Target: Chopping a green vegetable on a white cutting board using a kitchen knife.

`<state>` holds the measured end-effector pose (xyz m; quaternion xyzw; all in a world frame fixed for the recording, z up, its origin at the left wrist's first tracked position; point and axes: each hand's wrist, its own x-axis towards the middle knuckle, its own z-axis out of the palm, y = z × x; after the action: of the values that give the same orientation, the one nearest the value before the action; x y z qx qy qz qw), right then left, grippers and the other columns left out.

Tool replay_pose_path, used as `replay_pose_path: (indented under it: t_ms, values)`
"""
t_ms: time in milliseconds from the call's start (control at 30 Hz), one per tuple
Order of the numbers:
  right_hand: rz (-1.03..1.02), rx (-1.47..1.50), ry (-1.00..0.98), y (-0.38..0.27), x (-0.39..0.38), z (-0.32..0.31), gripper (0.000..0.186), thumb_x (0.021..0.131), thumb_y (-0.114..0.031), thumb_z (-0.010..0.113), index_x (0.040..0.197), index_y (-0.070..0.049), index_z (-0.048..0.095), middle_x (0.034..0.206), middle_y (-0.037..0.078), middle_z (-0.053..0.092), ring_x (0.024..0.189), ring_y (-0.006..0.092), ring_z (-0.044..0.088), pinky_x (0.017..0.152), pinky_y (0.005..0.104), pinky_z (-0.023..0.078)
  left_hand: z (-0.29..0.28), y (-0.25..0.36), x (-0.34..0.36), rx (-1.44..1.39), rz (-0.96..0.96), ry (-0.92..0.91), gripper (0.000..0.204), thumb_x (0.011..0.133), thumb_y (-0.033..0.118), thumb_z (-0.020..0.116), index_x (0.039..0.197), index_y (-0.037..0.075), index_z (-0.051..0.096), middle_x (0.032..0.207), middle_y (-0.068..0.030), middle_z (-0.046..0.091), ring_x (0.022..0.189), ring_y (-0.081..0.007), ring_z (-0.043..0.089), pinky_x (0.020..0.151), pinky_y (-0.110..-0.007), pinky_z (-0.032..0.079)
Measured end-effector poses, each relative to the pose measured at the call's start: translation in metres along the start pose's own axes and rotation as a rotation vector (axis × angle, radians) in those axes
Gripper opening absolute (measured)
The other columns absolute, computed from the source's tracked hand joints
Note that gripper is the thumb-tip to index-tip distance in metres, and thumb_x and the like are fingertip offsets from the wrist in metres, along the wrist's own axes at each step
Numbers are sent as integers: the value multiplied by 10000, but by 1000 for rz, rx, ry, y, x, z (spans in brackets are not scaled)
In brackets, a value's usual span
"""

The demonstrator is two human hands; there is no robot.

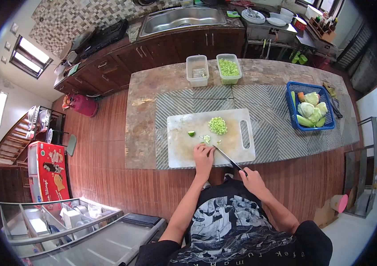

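Observation:
My right hand grips the dark handle of a kitchen knife, its blade angled up and left across the white cutting board. The blade's tip reaches close to the fingers of my left hand, which are bent down on the board near its front edge. Whatever lies beneath those fingers is hidden. Just beyond them are a few small chopped green bits. A round heap of diced pale green vegetable sits farther back, and a green end piece lies to its left.
Behind the board stand a clear plastic container with little inside and another tub holding diced green vegetable. A blue basket of whole vegetables is at the right, with a dark object beside it. The table's near edge runs just below the board.

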<state>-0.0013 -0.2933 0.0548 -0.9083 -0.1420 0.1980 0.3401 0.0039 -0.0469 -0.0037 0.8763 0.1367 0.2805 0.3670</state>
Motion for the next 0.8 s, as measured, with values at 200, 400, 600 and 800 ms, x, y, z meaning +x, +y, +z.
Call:
replay_pose_path:
  t_ms: [200, 400, 600, 800]
  values:
    - [-40, -218, 46, -4, 8, -8, 343, 1006, -358, 585, 904, -31, 608, 684, 267, 640, 681, 495, 641, 600, 592, 507, -3, 1, 1, -2, -4, -3, 72, 793, 46, 789, 860, 40, 764, 873, -103, 666, 1039, -316, 596, 923, -423, 481]
    - [-42, -228, 76, 4, 34, -12, 325, 1003, -343, 591, 919, -29, 597, 689, 290, 627, 697, 504, 637, 608, 606, 496, -2, 3, 3, 14, 29, -7, 81, 779, 53, 796, 852, 40, 762, 873, -109, 656, 1003, -330, 600, 879, -438, 491]
    - [-99, -190, 82, 19, 67, -22, 343, 1029, -368, 535, 938, -42, 593, 734, 274, 638, 750, 514, 627, 668, 614, 484, -5, 2, 2, 11, 56, -19, 66, 808, 36, 768, 862, 37, 731, 916, -112, 664, 1015, -317, 600, 901, -423, 481]
    - [-258, -322, -16, 31, 90, -59, 357, 1046, -398, 480, 974, -74, 611, 792, 207, 677, 795, 436, 668, 682, 565, 513, -12, 1, 1, -24, 12, 57, 206, 836, 18, 747, 1032, 38, 688, 966, -128, 653, 972, -317, 622, 876, -413, 502]
